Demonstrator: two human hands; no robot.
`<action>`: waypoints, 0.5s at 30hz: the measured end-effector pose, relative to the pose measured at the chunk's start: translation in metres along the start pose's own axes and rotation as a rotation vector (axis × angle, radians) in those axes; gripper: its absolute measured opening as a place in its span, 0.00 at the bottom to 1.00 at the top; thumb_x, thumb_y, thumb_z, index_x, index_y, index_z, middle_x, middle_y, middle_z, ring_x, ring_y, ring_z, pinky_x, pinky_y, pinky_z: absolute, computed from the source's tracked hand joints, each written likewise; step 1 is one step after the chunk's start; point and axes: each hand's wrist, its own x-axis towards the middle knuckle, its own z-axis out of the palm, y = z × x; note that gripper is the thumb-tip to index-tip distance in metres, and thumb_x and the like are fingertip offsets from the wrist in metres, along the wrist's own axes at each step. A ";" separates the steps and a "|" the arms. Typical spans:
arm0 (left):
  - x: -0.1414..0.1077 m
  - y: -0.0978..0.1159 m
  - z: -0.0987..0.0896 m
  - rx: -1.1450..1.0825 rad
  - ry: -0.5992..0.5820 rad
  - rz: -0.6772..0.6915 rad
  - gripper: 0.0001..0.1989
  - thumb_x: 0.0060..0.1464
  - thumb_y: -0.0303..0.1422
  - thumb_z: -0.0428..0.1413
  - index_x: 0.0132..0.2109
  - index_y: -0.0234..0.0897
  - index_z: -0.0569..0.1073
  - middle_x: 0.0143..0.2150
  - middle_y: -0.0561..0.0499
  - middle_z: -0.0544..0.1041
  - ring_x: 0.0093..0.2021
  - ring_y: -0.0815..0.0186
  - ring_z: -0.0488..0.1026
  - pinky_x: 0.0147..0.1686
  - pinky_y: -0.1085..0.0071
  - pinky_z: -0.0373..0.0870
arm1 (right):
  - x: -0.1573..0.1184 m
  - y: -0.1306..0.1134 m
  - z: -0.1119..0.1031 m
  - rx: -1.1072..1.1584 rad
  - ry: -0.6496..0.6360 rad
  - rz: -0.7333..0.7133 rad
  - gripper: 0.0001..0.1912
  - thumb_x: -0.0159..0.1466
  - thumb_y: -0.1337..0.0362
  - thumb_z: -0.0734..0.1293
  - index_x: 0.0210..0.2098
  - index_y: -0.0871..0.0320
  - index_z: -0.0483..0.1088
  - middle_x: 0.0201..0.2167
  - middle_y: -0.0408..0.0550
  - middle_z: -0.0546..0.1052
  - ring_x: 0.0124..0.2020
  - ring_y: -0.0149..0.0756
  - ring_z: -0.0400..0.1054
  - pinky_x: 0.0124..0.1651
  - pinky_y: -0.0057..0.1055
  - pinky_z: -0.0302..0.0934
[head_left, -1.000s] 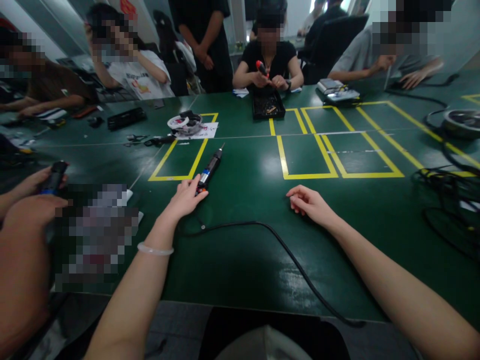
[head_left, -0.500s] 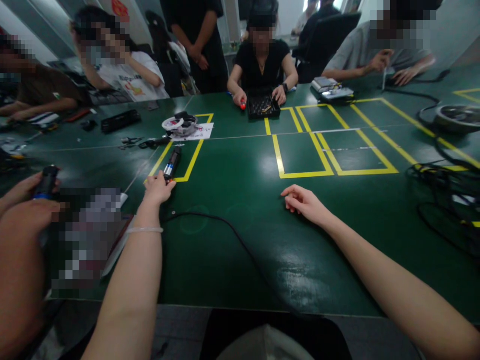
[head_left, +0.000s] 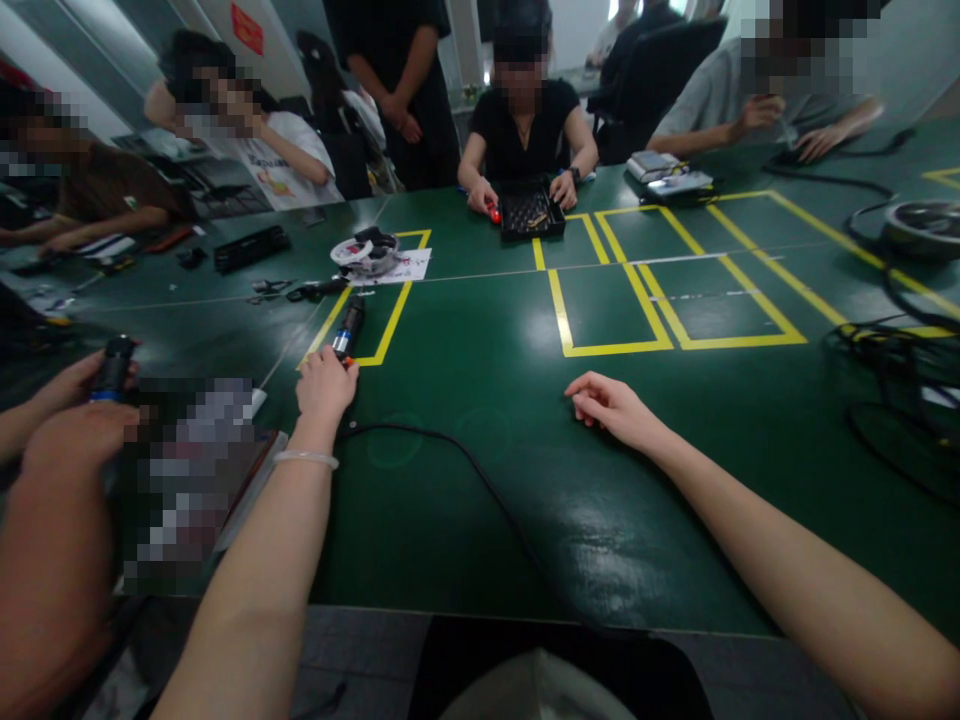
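My left hand (head_left: 327,388) is closed round the near end of a black cylindrical tool (head_left: 349,325) with a silver and blue band. The tool lies at the near part of a yellow taped rectangle (head_left: 390,322), pointing away from me. A black cable (head_left: 457,445) runs from beside my left wrist towards the table's front edge. My right hand (head_left: 604,400) rests on the green table (head_left: 480,520), fingers loosely bent and a little apart, with nothing in it. It lies just in front of another taped rectangle (head_left: 619,350).
At the left, a co-worker's hands (head_left: 82,410) hold a similar black tool (head_left: 112,368). A white spool-like object (head_left: 365,252) sits beyond my left hand. Across the table, a person holds a black tray (head_left: 531,222). Coiled black cables (head_left: 892,370) lie at the right.
The view has shifted slightly, so most things appear a little further right. My left hand has turned slightly at the tool's near end. My right hand keeps its pose.
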 end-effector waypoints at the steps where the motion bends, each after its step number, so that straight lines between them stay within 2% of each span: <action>1: -0.003 0.003 -0.001 0.006 0.017 -0.003 0.28 0.64 0.44 0.42 0.61 0.25 0.60 0.59 0.26 0.64 0.58 0.39 0.62 0.49 0.47 0.66 | 0.000 0.000 0.000 -0.001 -0.001 0.001 0.10 0.65 0.58 0.63 0.41 0.59 0.67 0.24 0.42 0.71 0.24 0.30 0.64 0.26 0.27 0.58; 4: -0.012 0.013 -0.005 0.030 0.041 0.004 0.26 0.66 0.42 0.38 0.59 0.26 0.63 0.56 0.28 0.66 0.56 0.40 0.64 0.47 0.48 0.68 | 0.000 0.001 0.001 -0.004 -0.006 -0.001 0.10 0.66 0.59 0.63 0.41 0.59 0.68 0.24 0.42 0.71 0.24 0.29 0.64 0.28 0.28 0.59; 9: -0.038 0.038 -0.010 0.094 0.063 0.038 0.24 0.66 0.41 0.40 0.58 0.27 0.64 0.54 0.32 0.68 0.54 0.44 0.66 0.46 0.54 0.70 | 0.002 0.005 0.003 0.007 -0.003 -0.009 0.11 0.65 0.58 0.63 0.40 0.60 0.68 0.24 0.42 0.71 0.24 0.30 0.64 0.29 0.28 0.60; 15: -0.082 0.085 -0.021 0.057 0.006 0.200 0.23 0.66 0.41 0.43 0.58 0.29 0.64 0.52 0.35 0.69 0.51 0.49 0.68 0.43 0.59 0.72 | 0.002 0.004 0.003 -0.015 0.005 -0.008 0.11 0.66 0.58 0.63 0.41 0.60 0.68 0.25 0.42 0.71 0.24 0.30 0.65 0.28 0.28 0.59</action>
